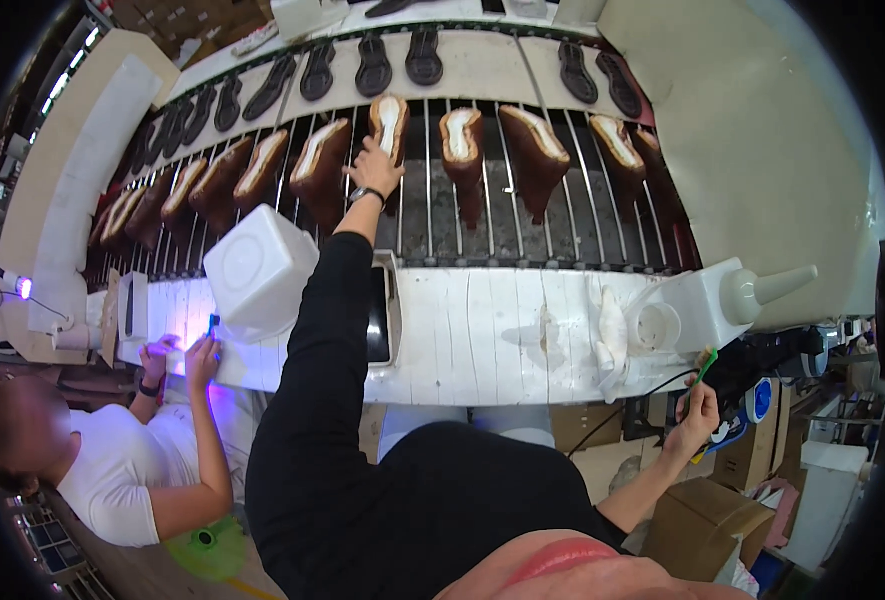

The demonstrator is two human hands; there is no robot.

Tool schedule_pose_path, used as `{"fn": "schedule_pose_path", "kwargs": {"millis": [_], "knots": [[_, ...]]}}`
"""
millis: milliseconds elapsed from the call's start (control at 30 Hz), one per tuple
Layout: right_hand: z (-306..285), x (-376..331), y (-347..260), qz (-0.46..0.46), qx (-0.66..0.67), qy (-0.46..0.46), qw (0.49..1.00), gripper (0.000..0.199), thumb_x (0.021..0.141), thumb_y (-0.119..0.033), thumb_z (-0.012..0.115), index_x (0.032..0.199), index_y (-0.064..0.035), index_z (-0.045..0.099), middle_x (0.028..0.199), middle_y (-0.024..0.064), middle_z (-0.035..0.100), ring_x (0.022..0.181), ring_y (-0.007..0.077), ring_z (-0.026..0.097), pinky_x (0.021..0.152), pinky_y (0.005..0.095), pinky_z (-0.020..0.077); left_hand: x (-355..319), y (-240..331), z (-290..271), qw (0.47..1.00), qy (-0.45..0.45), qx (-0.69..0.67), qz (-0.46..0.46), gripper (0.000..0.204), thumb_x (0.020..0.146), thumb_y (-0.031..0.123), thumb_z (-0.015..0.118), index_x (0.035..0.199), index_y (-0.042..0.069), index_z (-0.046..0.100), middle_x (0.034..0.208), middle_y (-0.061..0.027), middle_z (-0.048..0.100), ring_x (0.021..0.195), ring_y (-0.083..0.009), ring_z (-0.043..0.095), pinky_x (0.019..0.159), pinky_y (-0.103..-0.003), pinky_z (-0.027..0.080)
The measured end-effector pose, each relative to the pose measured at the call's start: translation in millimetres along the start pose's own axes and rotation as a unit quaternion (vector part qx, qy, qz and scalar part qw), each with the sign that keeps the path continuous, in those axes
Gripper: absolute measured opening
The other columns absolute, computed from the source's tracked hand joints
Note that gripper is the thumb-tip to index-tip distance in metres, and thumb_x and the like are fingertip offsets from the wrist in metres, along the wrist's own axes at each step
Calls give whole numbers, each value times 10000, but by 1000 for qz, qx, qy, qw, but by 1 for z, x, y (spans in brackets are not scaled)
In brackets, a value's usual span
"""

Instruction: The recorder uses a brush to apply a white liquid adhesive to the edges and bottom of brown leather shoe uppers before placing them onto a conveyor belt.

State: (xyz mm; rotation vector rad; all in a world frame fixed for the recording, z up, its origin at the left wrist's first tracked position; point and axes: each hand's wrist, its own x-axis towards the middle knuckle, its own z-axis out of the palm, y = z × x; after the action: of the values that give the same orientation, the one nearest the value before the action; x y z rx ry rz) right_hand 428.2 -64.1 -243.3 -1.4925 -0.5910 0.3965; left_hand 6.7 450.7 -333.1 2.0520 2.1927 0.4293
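Note:
My left hand [375, 168] reaches out over the rack with its fingers apart. It overlaps the side of a brown shoe upper [390, 120] that stands sole side up with a pale coated bottom. Whether the hand presses on the upper or is just in front of it, I cannot tell. A similar upper [323, 160] stands just left of the hand, another [462, 145] to the right. My right hand [700, 412] is closed round a thin green-handled brush [706, 366] near the bench's right front edge; the brush's tip is hard to make out.
Black soles [373, 66] line the far belt behind the metal rods [429, 215]. On the white bench [463, 335] are a white container [260, 270], a dark-lined tray [381, 320] and a white spouted bottle [708, 300]. A co-worker [128, 455] sits at left under violet light.

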Motion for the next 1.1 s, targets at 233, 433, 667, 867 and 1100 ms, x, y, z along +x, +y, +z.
{"fn": "schedule_pose_path", "kwargs": {"millis": [233,433,667,867,1100], "knots": [[-26,-3,21,30,26,25,999,136,954,-161,627,914,-33,649,892,38,679,529,31,449,430,177,273,-25,7,-98,952,143,-265,-57,1023,583,376,857,1358,-13,314,1151,-275,623,1076,-424,608,951,-439,461],[-2,-6,20,25,86,-40,995,124,937,-142,644,919,-21,668,856,29,677,529,30,454,438,176,295,-115,11,-189,904,200,-376,41,1011,598,332,900,1367,-17,345,1155,-252,616,1065,-327,618,945,-374,474],[20,-31,13,54,99,-99,989,148,931,-156,660,915,-10,678,833,23,674,535,33,463,438,172,301,-239,26,-171,649,54,-758,-41,773,723,141,856,1347,-3,423,1178,-114,548,1045,-189,556,923,-303,476],[24,-47,11,66,103,-127,984,151,929,-145,657,924,4,681,837,32,677,527,36,461,436,176,302,-341,55,-158,744,79,-664,22,805,701,71,849,1363,-4,395,1208,-132,576,1034,-220,585,935,-354,482],[61,-67,10,162,92,-201,962,139,936,-106,616,969,13,678,845,42,672,527,43,458,440,183,305,-407,82,-118,908,90,-321,255,809,620,116,835,1333,48,459,1282,-133,497,1173,-348,419,1004,-437,366]]}}
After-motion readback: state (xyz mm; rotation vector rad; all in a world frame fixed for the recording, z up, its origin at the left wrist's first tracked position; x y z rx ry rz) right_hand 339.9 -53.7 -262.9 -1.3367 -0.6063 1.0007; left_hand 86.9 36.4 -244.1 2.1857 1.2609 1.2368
